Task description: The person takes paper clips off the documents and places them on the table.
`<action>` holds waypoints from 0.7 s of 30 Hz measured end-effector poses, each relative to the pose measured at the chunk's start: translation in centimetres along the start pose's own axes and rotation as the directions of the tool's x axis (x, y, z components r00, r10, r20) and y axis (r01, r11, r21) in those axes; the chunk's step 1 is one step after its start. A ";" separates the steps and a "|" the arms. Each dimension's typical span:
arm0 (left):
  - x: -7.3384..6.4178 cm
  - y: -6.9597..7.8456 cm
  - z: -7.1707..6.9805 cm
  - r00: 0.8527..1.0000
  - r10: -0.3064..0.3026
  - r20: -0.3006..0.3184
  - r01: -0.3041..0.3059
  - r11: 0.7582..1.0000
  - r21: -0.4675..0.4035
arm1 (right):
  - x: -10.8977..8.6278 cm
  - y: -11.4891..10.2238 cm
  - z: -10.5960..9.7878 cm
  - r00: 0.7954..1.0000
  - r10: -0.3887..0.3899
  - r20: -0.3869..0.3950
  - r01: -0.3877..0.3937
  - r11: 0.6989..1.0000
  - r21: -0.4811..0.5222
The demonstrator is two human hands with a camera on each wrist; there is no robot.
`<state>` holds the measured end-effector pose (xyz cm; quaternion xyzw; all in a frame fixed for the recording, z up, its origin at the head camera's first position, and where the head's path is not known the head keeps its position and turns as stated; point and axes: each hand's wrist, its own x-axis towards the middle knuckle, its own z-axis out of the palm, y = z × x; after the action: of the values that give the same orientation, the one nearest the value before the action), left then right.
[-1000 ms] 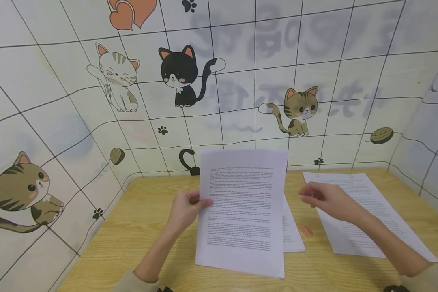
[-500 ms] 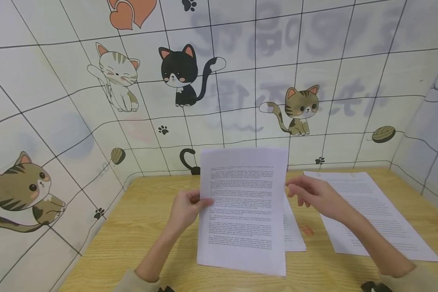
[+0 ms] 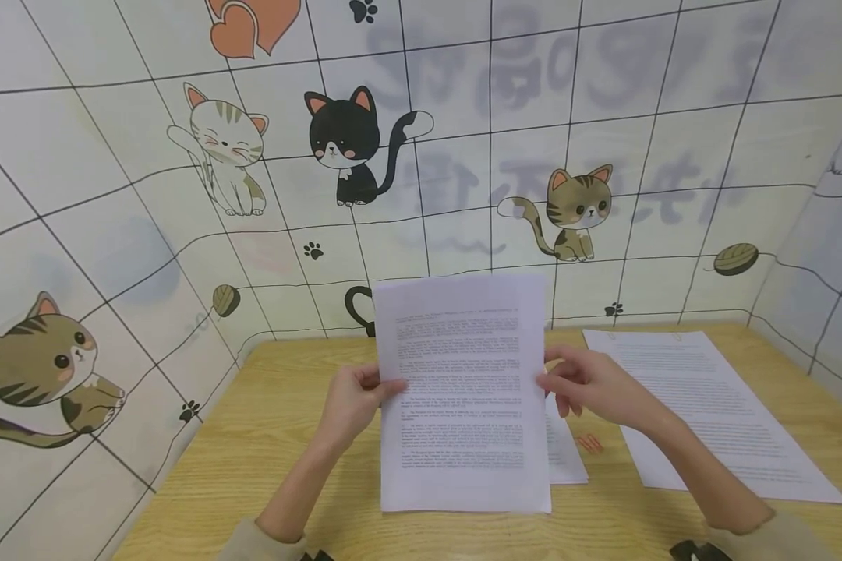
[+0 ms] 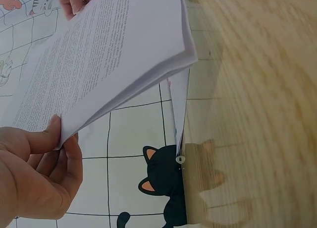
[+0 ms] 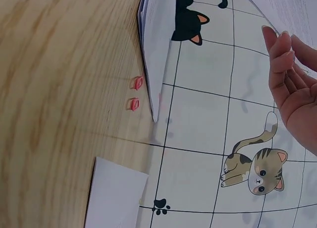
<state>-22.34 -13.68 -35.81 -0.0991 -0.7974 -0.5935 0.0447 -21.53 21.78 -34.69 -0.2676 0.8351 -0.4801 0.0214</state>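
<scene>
A sheaf of printed paper (image 3: 463, 389) stands upright above the wooden table in the head view. My left hand (image 3: 354, 397) pinches its left edge, thumb in front and fingers behind. On the opposite edge, my right hand (image 3: 589, 382) has its thumb over the front of the sheaf and its fingers behind. The left wrist view shows several layered sheets (image 4: 124, 54) in the sheaf, with their bottom corner slightly fanned. Behind the sheaf lies another paper stack (image 3: 564, 452), mostly hidden. Two small red paper clips (image 5: 137, 83) lie beside that stack.
A third printed stack (image 3: 702, 413) lies at the right of the wooden table (image 3: 252, 452), with two pale clips (image 3: 677, 337) on its far edge. A wall covering with cartoon cats (image 3: 347, 144) rises behind the table and along both sides.
My right hand has moved left from over the right stack to the sheaf's right edge and taken hold there. The sheaf's lower edge has risen slightly and levelled. The left hand keeps its grip.
</scene>
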 end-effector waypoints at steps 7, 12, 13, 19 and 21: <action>-0.1 0.4 0.0 1.000 -0.013 -0.001 0.013 0.998 -0.056 | 0.2 0.3 0.1 0.998 -0.053 0.035 0.052 0.998 0.018; -0.1 0.4 0.1 1.000 -0.029 -0.008 0.028 0.998 -0.057 | 0.2 0.3 0.1 0.998 -0.050 0.038 0.049 0.999 0.023; -0.1 0.4 0.1 0.999 -0.031 -0.013 0.030 0.998 -0.055 | 0.2 0.3 0.1 0.998 -0.053 0.038 0.052 0.998 0.023; 0.1 0.2 -0.1 0.998 -0.039 -0.041 0.037 0.998 -0.041 | 0.5 0.3 0.8 0.999 -0.031 0.024 0.031 0.999 0.025; 0.2 0.1 -0.2 0.998 -0.043 -0.046 0.042 0.998 -0.040 | 0.6 0.4 1.1 0.999 -0.030 0.031 0.029 0.999 0.035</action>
<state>-22.48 -13.82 -35.60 -0.0691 -0.7865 -0.6118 0.0487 -21.92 20.77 -35.48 -0.2870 0.8223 -0.4903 0.0319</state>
